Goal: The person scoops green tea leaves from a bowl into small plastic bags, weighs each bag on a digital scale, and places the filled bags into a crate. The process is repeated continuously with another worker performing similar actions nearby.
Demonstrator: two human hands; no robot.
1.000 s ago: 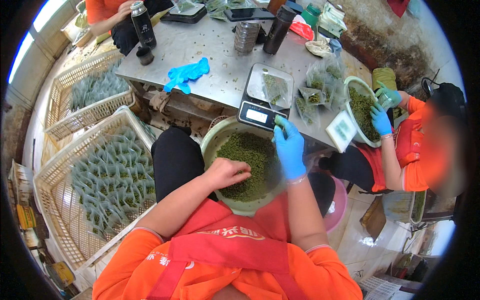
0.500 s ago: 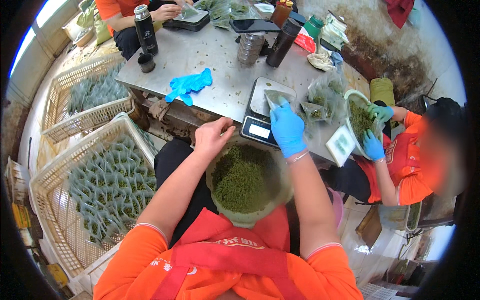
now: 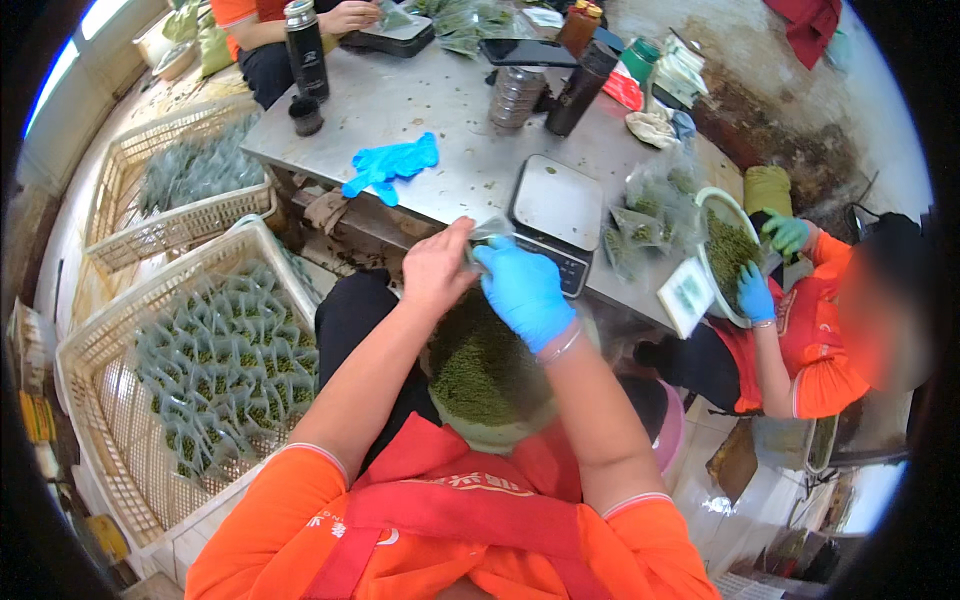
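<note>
A small clear plastic bag with green contents is held over the bowl at the table's front edge. My bare left hand closes its fingers on one side of it. On the other side, my right hand, in a blue glove, grips the bag and partly hides it. Under my hands, between my knees, rests a pale bowl of small green berries, which look like green peppercorns. Just beyond my right hand, the digital scale has a bare white plate.
Left of me, a cream crate holds rows of filled bags; another crate stands behind it. A blue glove, flasks and bags lie about the table. At right, a co-worker handles berries in a basin.
My right hand has lifted the bag off the scale and drawn it left toward me. The left hand has come up to meet it and taken hold of the bag.
</note>
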